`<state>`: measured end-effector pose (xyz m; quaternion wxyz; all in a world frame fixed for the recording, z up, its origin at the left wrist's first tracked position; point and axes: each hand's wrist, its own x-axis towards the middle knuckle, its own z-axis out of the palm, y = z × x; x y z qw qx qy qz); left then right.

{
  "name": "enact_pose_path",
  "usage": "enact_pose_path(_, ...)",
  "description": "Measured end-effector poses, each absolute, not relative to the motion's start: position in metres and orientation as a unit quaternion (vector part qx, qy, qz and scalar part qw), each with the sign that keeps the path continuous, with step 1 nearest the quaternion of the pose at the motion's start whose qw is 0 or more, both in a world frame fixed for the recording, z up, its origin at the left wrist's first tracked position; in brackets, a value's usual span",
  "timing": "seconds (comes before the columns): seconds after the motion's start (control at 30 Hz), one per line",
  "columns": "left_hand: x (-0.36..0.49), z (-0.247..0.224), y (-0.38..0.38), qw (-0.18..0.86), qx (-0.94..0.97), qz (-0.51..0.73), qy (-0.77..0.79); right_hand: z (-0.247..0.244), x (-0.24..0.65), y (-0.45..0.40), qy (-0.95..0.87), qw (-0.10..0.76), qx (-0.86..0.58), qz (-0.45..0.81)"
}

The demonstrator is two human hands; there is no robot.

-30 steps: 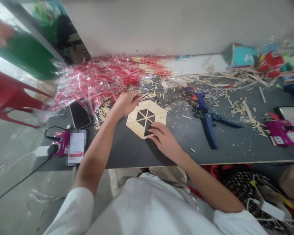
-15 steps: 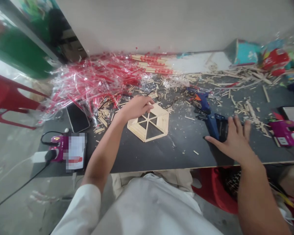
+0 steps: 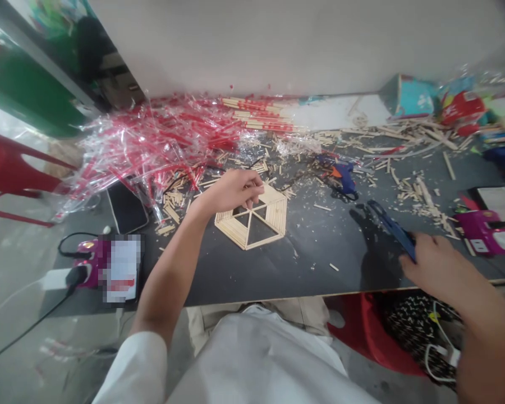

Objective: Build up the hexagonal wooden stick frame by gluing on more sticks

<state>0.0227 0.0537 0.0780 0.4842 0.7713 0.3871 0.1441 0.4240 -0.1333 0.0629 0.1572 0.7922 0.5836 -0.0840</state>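
Note:
A flat hexagonal frame of thin wooden sticks (image 3: 266,240) lies on the dark table, with spokes meeting at its middle and some sections filled with sticks. Over its upper left part is my left hand (image 3: 240,189), fingers curled together; what they hold, if anything, is too small to make out. My right hand (image 3: 433,258) is wrapped round the handle of a dark blue tool (image 3: 393,227), raised above the table at the right. Beyond the tool rests a blue glue gun (image 3: 344,178) with an orange part.
Red and clear wrappers (image 3: 151,140) heap up at the back left, beside wrapped chopsticks (image 3: 269,124). Two phones and a purple power strip (image 3: 93,264) lie at the left. Cut stick pieces scatter widely. Another purple power strip (image 3: 483,233) lies at the right.
My right hand has closed round the blue tool, lifted it and moved right. My left hand's fingers have curled more over the hexagon. The view has shifted slightly.

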Motion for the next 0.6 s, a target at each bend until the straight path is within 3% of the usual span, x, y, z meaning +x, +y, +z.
enact_pose_path(0.17,0.024,0.078,0.053,0.509,0.758,0.139,0.383,0.077,0.401,-0.137,0.574,0.003,0.776,-0.261)
enact_pose_path(0.3,0.027,0.081,0.048,0.493,0.755,0.160,0.401,0.079,0.355,-0.111,0.612,-0.085,0.718,-0.320)
enact_pose_path(0.6,0.024,0.078,0.048,0.515,0.696,0.204,0.456,0.084,0.283,-0.046,0.710,-0.151,0.582,-0.367)
